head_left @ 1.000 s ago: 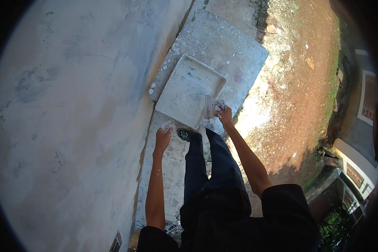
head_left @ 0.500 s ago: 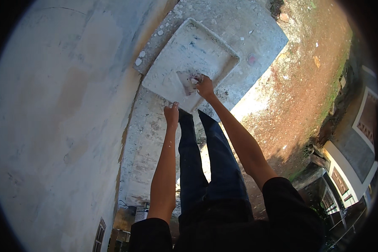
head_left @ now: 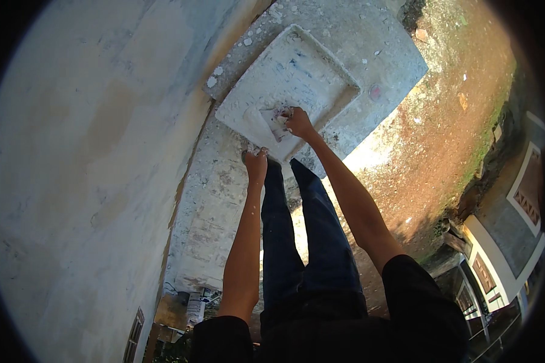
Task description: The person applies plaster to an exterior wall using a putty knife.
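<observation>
A shallow rectangular tray [head_left: 306, 65], crusted with white plaster, lies on a concrete slab in front of me. My right hand [head_left: 300, 124] is closed round a flat, plaster-smeared trowel [head_left: 275, 126] inside the near part of the tray. The trowel's blade rests against or just above the tray's floor; its handle is mostly hidden by my fingers. At the tray's near left edge, my left hand [head_left: 257, 162] is closed on the rim, with white smears on the fingers.
A pale wall [head_left: 97, 151] with darker patches rises along my left. Beneath the tray is a concrete slab [head_left: 381, 54] spotted with white. Sunlit reddish ground [head_left: 430, 151] drops away at the right, with a house [head_left: 508, 242] beyond. A printed bag [head_left: 197, 305] stands low by the wall.
The whole view has shifted a little, so the tray and hands sit slightly farther right. My right hand keeps the trowel in nearly the same part of the tray; my left stays at the rim.
</observation>
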`<control>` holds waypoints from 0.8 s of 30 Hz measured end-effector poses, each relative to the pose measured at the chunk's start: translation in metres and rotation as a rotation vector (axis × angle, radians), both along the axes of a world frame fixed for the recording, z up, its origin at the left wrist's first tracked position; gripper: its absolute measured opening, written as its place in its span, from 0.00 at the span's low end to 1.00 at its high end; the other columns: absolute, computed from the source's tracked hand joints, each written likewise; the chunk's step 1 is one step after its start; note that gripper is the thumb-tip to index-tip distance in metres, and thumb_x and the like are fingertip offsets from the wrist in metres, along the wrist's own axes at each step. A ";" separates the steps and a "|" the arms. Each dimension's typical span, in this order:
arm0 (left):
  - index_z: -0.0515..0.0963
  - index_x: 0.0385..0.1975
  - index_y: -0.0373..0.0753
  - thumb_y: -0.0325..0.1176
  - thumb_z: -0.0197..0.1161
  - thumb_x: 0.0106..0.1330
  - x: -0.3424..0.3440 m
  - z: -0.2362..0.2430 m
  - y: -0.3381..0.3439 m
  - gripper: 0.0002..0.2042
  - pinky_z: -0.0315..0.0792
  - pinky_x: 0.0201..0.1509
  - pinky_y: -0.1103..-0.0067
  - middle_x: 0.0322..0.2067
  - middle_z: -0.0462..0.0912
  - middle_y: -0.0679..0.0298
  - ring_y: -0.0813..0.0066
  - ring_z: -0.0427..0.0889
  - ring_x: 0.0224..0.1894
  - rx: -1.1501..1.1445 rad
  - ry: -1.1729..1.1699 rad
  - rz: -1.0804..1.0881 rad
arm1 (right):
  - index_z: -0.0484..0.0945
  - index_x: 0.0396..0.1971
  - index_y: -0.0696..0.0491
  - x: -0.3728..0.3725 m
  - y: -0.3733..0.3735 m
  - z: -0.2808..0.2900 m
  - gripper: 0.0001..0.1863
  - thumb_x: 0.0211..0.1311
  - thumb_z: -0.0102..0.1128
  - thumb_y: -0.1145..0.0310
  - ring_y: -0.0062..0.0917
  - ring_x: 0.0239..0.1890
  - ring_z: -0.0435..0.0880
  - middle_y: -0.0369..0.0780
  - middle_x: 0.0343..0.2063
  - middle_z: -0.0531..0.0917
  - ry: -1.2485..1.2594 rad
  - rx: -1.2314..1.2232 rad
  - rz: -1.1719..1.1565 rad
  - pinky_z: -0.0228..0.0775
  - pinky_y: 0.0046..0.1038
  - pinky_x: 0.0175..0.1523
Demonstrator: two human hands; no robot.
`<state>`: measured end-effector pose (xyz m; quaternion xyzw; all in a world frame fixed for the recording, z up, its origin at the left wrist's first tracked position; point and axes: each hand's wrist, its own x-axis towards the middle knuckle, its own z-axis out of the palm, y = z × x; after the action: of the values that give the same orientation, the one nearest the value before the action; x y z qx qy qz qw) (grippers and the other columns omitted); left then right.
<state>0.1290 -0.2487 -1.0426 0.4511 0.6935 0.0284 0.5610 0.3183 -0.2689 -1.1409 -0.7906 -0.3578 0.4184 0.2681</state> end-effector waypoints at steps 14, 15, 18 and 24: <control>0.68 0.21 0.30 0.37 0.60 0.57 -0.001 -0.006 -0.018 0.15 0.62 0.26 0.74 0.16 0.68 0.65 0.75 0.66 0.20 0.067 -0.152 -0.035 | 0.71 0.44 0.64 0.019 -0.044 0.057 0.18 0.50 0.54 0.76 0.32 0.38 0.81 0.43 0.38 0.78 1.057 0.286 -0.489 0.76 0.36 0.47; 0.68 0.21 0.30 0.37 0.60 0.57 -0.012 -0.013 -0.015 0.15 0.62 0.26 0.74 0.16 0.68 0.65 0.75 0.66 0.20 0.091 -0.143 -0.032 | 0.70 0.44 0.65 0.015 -0.037 0.062 0.19 0.51 0.53 0.73 0.33 0.38 0.81 0.45 0.36 0.78 1.100 0.322 -0.521 0.75 0.39 0.49; 0.68 0.20 0.31 0.37 0.61 0.57 -0.027 -0.027 -0.009 0.15 0.62 0.24 0.75 0.17 0.69 0.65 0.76 0.66 0.19 0.095 0.019 -0.072 | 0.71 0.43 0.63 0.013 -0.029 0.065 0.17 0.52 0.54 0.73 0.34 0.38 0.81 0.44 0.36 0.78 1.105 0.319 -0.577 0.75 0.41 0.49; 0.69 0.33 0.18 0.42 0.60 0.56 -0.013 -0.010 -0.017 0.25 0.67 0.39 0.65 0.30 0.76 0.43 0.53 0.76 0.34 -0.119 0.045 -0.122 | 0.71 0.42 0.67 0.017 -0.038 0.056 0.17 0.49 0.48 0.85 0.38 0.32 0.81 0.47 0.36 0.77 0.927 0.181 -0.789 0.81 0.38 0.38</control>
<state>0.1164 -0.2659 -1.0526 0.4590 0.6777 -0.0571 0.5717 0.3349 -0.3073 -1.0853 -0.5731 0.0814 0.5559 0.5966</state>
